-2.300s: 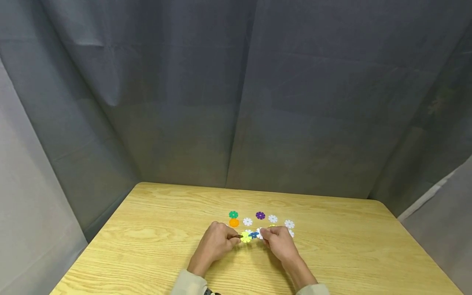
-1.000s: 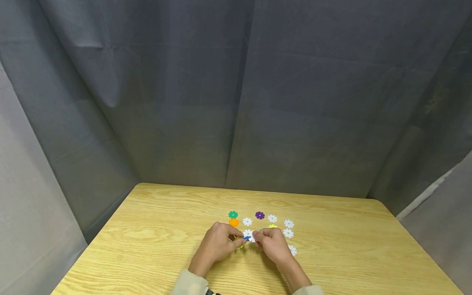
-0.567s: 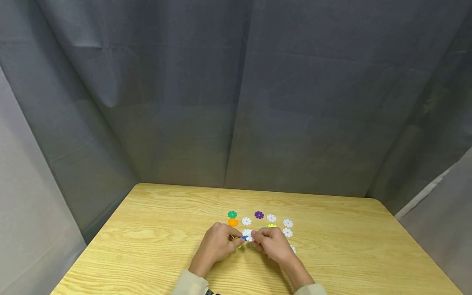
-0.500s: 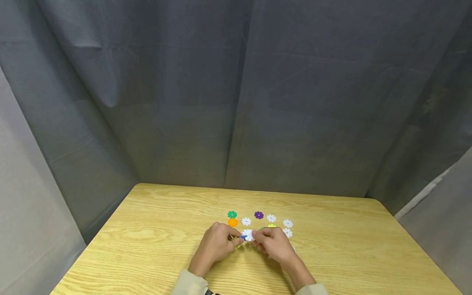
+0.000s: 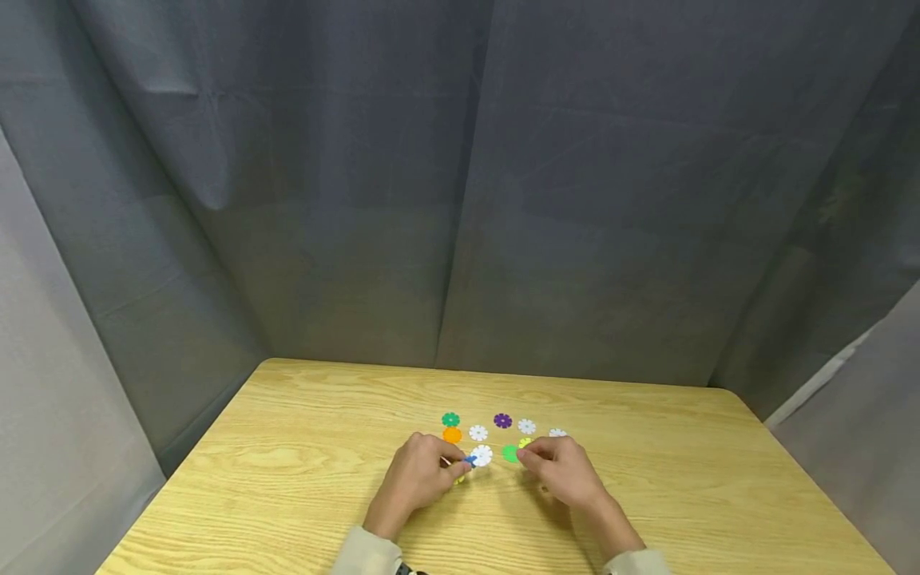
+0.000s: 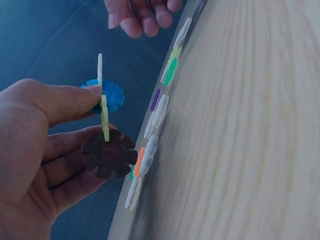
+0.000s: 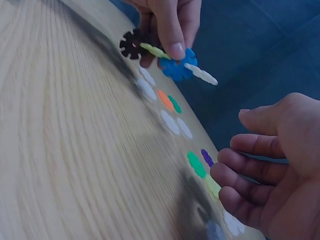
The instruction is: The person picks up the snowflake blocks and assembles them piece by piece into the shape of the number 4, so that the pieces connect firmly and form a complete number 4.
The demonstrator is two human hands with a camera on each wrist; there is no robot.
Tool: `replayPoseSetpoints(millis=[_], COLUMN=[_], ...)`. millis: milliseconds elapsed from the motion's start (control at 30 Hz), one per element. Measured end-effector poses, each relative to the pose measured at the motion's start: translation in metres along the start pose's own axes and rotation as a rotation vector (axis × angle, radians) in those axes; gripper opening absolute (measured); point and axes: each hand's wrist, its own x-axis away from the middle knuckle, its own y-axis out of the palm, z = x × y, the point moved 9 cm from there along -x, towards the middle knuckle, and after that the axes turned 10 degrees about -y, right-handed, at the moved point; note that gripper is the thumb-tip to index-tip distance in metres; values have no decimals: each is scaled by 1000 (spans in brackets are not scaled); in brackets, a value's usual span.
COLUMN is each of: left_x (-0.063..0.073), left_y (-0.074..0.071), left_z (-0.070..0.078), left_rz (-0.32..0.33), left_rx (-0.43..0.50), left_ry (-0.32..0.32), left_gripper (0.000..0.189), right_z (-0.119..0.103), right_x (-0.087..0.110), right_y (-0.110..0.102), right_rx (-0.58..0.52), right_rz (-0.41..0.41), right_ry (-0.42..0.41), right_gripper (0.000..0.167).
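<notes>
My left hand (image 5: 417,477) pinches a short chain of interlocking snowflake discs above the table. In the left wrist view the chain runs from a brown disc (image 6: 107,156) through a yellow disc (image 6: 104,119) and a blue disc (image 6: 116,95) to a white disc (image 6: 99,69) at its free end. Thumb and fingers grip it around the blue disc. My right hand (image 5: 569,477) is apart from the chain; in the right wrist view its fingers are loosely bent with nothing between them. Nearest to it lie a bright green disc (image 5: 509,454) and a loose yellow disc (image 7: 212,186).
Further loose discs lie flat on the wooden table (image 5: 323,447): a dark green one (image 5: 450,419), an orange one (image 5: 452,435), a purple one (image 5: 503,421) and several white ones, such as this white disc (image 5: 527,427). A grey curtain (image 5: 359,200) hangs behind the table.
My right hand has let go of the chain's white disc and moved right, uncovering the bright green disc. My left hand keeps its grip, having earlier shifted from the brown end to the blue disc.
</notes>
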Motion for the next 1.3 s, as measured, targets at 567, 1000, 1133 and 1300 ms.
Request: replayPoseSetpoints(millis=[567,1000,1133,1300], left_x=[1,0,0,1], left_y=[1,2,2,1], left_z=[-1,-3,-4,-4], left_rz=[-16,-18,-21,-20], left_rx=[12,29,33,32], left_ry=[-8,-18,-18,-13], left_gripper=[6,5,6,5], right_z=[20,41,45,50], right_x=[11,20,22,22], right_y=[-27,-31,-30,-30], right_rx=[155,205,210,239], right_rz=[-27,-88,-107,-112], right_ry=[61,88,126,183], right_gripper=[18,19,14,22])
